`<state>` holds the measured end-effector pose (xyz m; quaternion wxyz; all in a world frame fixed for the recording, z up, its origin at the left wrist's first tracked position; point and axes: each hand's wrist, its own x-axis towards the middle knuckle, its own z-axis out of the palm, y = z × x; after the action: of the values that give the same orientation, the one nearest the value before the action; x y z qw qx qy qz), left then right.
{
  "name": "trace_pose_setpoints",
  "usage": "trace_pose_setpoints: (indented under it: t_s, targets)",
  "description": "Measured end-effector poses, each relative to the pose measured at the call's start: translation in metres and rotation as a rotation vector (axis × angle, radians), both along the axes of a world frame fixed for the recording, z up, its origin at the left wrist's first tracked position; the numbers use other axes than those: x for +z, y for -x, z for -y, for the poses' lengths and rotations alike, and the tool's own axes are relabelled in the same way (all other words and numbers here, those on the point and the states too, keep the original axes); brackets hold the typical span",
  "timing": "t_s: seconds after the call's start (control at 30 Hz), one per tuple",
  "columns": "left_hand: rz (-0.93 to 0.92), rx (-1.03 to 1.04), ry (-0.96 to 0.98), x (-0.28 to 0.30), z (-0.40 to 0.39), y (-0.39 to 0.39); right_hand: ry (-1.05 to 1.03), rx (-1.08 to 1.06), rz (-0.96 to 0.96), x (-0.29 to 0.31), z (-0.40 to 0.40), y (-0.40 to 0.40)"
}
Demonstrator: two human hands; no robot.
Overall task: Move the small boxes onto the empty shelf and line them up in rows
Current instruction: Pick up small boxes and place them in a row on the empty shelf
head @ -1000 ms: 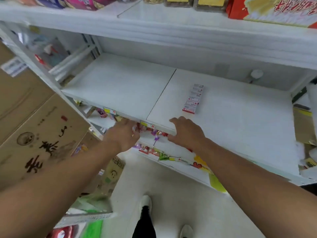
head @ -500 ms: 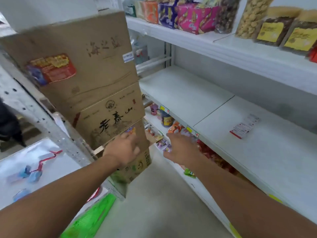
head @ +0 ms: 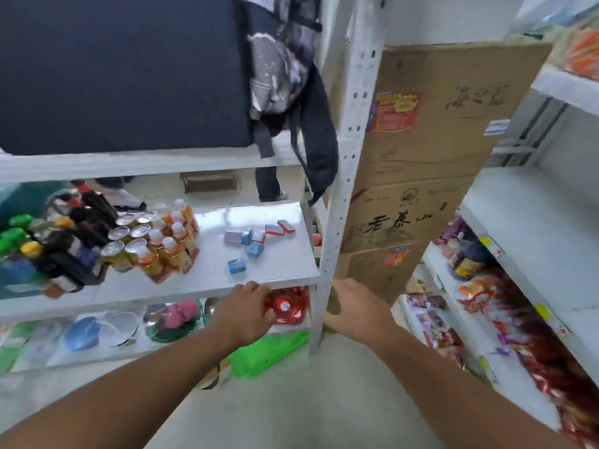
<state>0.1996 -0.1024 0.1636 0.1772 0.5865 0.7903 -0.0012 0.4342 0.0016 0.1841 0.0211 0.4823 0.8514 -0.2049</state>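
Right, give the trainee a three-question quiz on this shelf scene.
1. True or false: the small boxes lie loose on the same shelf as the bottles.
2. Which hand is nearer the shelf's front edge? A) left hand B) right hand
3. Fill in: right of the white upright stand stacked ____ cartons.

Key: 1 true; 2 A; 3 cardboard.
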Motion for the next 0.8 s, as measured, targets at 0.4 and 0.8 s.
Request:
trace_pose_setpoints:
  t_s: [0.4,0.8]
  targets:
    - [0.007,0.209,0.026,-0.032,0.084,0.139,0.043,0.153,0.106,-0.044,0.038,0.143]
    - [0.005,0.188,0.024,-0.035,-0.012,0.16,0.046,0.181,0.119,-0.061,-0.063,0.182]
